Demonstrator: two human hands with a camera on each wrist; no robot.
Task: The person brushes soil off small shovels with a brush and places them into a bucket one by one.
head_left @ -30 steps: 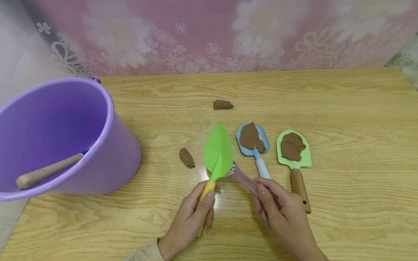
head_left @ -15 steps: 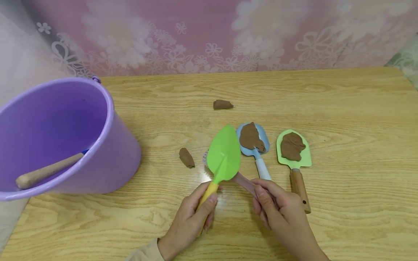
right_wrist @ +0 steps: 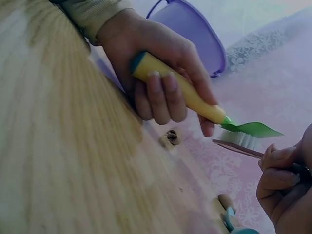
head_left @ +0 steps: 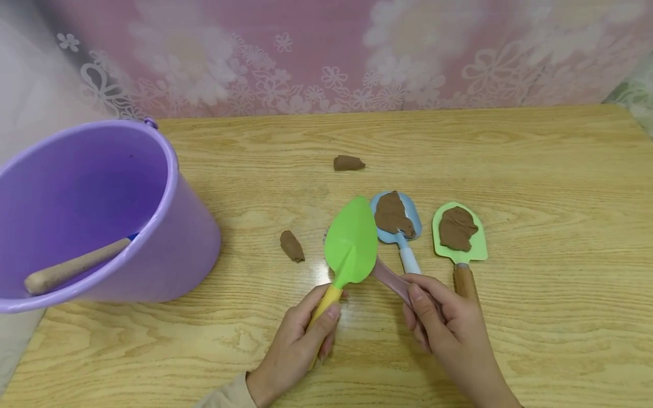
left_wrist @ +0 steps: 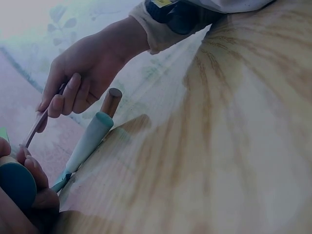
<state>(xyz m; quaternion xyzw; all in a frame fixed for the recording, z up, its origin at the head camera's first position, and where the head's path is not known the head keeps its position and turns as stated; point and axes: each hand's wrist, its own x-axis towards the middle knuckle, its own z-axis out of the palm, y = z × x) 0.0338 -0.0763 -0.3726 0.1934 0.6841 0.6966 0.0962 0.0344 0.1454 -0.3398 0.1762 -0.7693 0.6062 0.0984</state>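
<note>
My left hand grips the yellow handle of a toy trowel, its bright green blade raised above the table. In my right hand is a mauve brush, pinched by its handle between thumb and fingers. The brush head lies under the trowel blade, mostly hidden in the head view. From the right wrist view, the white bristles point up against the underside of the green blade. Beyond my right hand lie a blue shovel and a light green shovel, each bearing brown clay.
A large purple bucket stands at the left, with a wooden-handled tool inside it. Two loose clay pieces lie on the wooden table: one clay lump left of the trowel, another clay lump farther back. A pink flowered backdrop rises behind.
The trowel blade has tilted to the right. The brush head has slid leftward beneath the blade, then shifted slightly back right. Both hands keep their holds; the shovels and clay stay put.
</note>
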